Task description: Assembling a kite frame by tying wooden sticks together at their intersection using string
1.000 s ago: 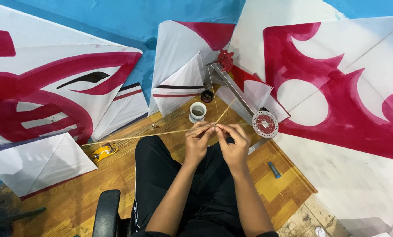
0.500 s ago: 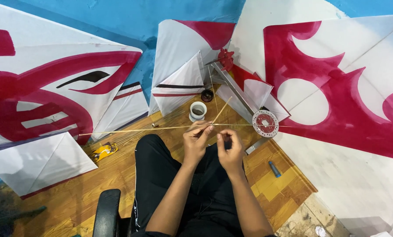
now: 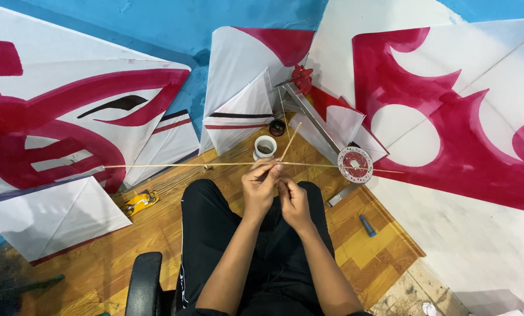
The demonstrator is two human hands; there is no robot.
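Two thin bamboo sticks cross just above the person's lap: a long bamboo stick (image 3: 180,166) runs level from far left to far right, and a shorter bamboo stick (image 3: 290,142) slants up and away from the same crossing. The left hand (image 3: 260,186) is closed around that crossing, thumb and fingers pinched narrow on it, which appears to keep the two sticks fixed at their angle. The right hand (image 3: 293,200) sits just beside and below it, fingers curled tight, probably around a fine thread; the thread itself is too thin to make out, so what those fingers hold cannot be told for sure.

Close in front stand a white cup (image 3: 265,146) with dark contents and, near it, a small dark pot (image 3: 277,127), both within easy reach on the wooden floor (image 3: 156,234). A red and white thread spool (image 3: 355,163) lies to the right, under the long stick's far end. A blue marker (image 3: 366,225) and a yellow tool (image 3: 139,202) rest farther out.

Large white and red paper kites (image 3: 449,117) lean all around, their edges cut off by the frame. The crossing itself is hidden inside the left hand.
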